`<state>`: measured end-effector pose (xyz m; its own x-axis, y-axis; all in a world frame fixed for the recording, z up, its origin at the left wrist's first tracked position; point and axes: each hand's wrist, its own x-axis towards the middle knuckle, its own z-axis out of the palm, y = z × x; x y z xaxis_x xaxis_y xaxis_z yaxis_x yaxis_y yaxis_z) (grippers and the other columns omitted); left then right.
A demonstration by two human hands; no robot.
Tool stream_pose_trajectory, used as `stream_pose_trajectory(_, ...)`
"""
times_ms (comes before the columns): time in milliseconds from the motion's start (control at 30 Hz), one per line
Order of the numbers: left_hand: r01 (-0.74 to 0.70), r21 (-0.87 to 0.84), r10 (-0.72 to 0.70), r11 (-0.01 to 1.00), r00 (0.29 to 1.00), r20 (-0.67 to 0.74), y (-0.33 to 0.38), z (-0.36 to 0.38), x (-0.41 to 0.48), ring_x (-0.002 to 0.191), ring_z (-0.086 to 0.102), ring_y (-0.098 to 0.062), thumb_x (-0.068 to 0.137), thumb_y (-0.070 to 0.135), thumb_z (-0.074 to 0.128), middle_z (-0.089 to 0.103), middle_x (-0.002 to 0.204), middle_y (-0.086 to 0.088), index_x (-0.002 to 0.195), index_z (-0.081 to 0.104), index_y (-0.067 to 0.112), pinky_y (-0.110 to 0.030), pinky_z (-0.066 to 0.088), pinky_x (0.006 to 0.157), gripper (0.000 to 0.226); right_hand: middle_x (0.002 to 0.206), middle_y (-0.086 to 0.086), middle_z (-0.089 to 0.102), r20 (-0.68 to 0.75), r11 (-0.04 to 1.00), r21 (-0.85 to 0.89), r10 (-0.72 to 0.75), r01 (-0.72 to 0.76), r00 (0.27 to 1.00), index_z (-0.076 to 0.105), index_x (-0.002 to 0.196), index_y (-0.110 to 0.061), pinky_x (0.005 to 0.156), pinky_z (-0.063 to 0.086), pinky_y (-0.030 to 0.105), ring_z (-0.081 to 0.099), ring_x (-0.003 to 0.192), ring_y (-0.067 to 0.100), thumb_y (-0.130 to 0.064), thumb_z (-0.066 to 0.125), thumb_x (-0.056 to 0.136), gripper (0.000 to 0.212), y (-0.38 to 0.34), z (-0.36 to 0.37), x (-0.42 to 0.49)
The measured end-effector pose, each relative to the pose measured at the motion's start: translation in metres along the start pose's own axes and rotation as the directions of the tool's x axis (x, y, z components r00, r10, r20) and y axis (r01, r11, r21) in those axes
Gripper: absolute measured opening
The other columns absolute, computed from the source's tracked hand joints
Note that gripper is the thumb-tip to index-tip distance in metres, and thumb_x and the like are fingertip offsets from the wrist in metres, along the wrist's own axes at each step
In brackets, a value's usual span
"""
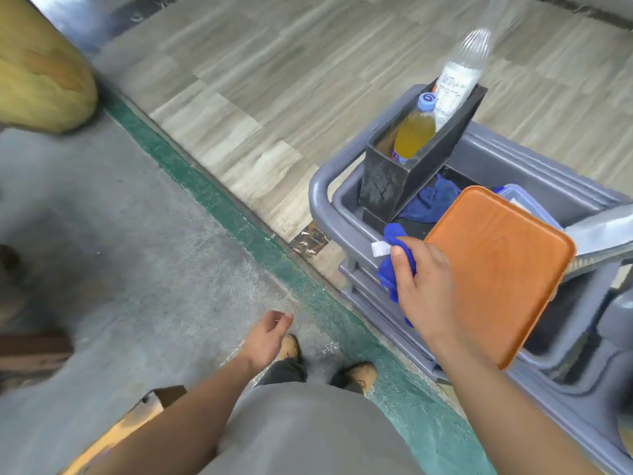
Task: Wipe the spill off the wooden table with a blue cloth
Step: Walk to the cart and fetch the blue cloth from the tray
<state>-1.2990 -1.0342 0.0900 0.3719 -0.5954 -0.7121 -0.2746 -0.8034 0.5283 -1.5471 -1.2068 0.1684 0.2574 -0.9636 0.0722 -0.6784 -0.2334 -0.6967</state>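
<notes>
My right hand (pixel 424 282) grips a bunched blue cloth (pixel 390 269) with a small white tag, held over the near left corner of a grey plastic cart (pixel 320 190). My left hand (pixel 269 334) hangs low over the floor, fingers loosely apart and holding nothing. A pale wooden surface (pixel 41 66) shows at the far upper left, blurred; no spill can be made out on it.
An orange tray (pixel 503 265) lies across the cart. A black box (pixel 404 166) holds a bottle of yellow liquid (pixel 412 132) and a clear bottle (pixel 462 73). A second blue cloth (pixel 431 200) lies inside. A green strip (pixel 212 193) divides grey floor from wood-look tiles.
</notes>
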Motion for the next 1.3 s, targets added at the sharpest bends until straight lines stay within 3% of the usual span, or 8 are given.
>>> stream_pose_trajectory(200,0.146,-0.077,-0.148,0.986,0.989,-0.019,-0.082,-0.026,-0.004,0.097,0.07,-0.028,0.084,0.071,0.043,0.074,0.096,-0.007,0.093,0.067,0.015,-0.046,0.053,0.098,0.061,0.102,-0.003,0.068,0.239,0.99,0.108,-0.118,0.095,0.964,0.067,0.116,-0.028,0.088,0.048,0.038,0.06,0.098,0.02,-0.039,0.049,0.103,0.026,-0.066,0.068,-0.034)
stream_pose_trajectory(333,0.244,-0.175,-0.264,0.954,0.959,-0.099,-0.132,-0.045,-0.018,0.096,0.068,-0.032,0.089,0.068,0.043,0.073,0.093,-0.014,0.093,0.066,0.005,-0.044,0.051,0.092,0.067,0.067,-0.016,0.059,0.536,0.964,0.217,0.013,-0.152,0.844,0.07,0.105,-0.032,0.065,0.043,0.022,0.053,0.066,0.005,-0.039,0.052,0.102,0.02,-0.085,0.126,-0.047)
stream_pose_trajectory(433,0.29,-0.239,-0.328,0.927,0.934,-0.138,-0.174,-0.06,-0.032,0.092,0.068,-0.031,0.085,0.069,0.04,0.073,0.091,-0.012,0.087,0.066,0.008,-0.043,0.052,0.09,0.066,0.062,-0.006,0.052,0.646,0.966,0.157,0.055,-0.203,0.761,0.071,0.097,-0.028,0.059,0.037,0.026,0.046,0.059,0.008,-0.043,0.052,0.102,0.024,-0.094,0.168,-0.055)
stream_pose_trajectory(533,0.338,-0.335,-0.405,0.88,0.901,-0.155,-0.221,-0.073,-0.044,0.088,0.068,-0.033,0.081,0.07,0.041,0.072,0.088,-0.013,0.087,0.068,0.006,-0.042,0.052,0.087,0.069,0.07,0.003,0.053,0.69,0.978,0.065,0.099,-0.198,0.717,0.066,0.094,-0.008,0.063,0.038,0.033,0.046,0.065,0.016,-0.045,0.053,0.101,0.04,-0.105,0.21,-0.06)
stream_pose_trajectory(667,0.381,-0.434,-0.48,0.816,0.866,-0.141,-0.285,-0.085,-0.052,0.076,0.06,-0.03,0.074,0.074,0.042,0.066,0.079,-0.01,0.082,0.068,0.009,-0.041,0.051,0.077,0.071,0.069,-0.001,0.055,0.731,0.985,-0.068,0.157,-0.157,0.664,0.066,0.089,-0.009,0.064,0.04,0.032,0.049,0.065,0.016,-0.044,0.054,0.1,0.038,-0.124,0.257,-0.066)
stream_pose_trajectory(800,0.415,-0.44,-0.515,0.796,0.847,-0.132,-0.305,-0.117,-0.07,0.089,0.066,-0.034,0.099,0.052,0.048,0.072,0.087,-0.013,0.083,0.069,0.008,-0.038,0.048,0.08,0.051,0.074,0.008,0.059,0.748,0.975,-0.208,0.212,-0.082,0.629,0.063,0.088,-0.002,0.068,0.04,0.036,0.053,0.073,0.025,-0.041,0.055,0.1,0.042,-0.134,0.297,-0.072)
stream_pose_trajectory(1067,0.427,-0.528,-0.55,0.734,0.83,-0.094,-0.352,-0.168,-0.068,0.1,0.067,-0.034,0.103,0.049,0.045,0.074,0.1,-0.017,0.098,0.071,0.004,-0.038,0.049,0.09,0.052,0.063,0.0,0.047,0.792,0.902,-0.395,0.239,0.173,0.562,0.045,0.066,-0.017,0.069,0.038,0.037,0.046,0.067,0.024,-0.041,0.051,0.102,0.044,-0.165,0.351,-0.067)
stream_pose_trajectory(1300,0.356,-0.645,-0.523,0.676,0.848,-0.081,-0.357,-0.224,-0.046,0.103,0.064,-0.031,0.101,0.054,0.045,0.071,0.109,-0.013,0.107,0.069,0.01,-0.038,0.048,0.096,0.051,0.069,0.006,0.059,0.792,0.846,-0.474,0.289,0.244,0.538,0.052,0.068,-0.014,0.073,0.045,0.038,0.06,0.076,0.032,-0.044,0.052,0.1,0.044,-0.19,0.394,-0.033)
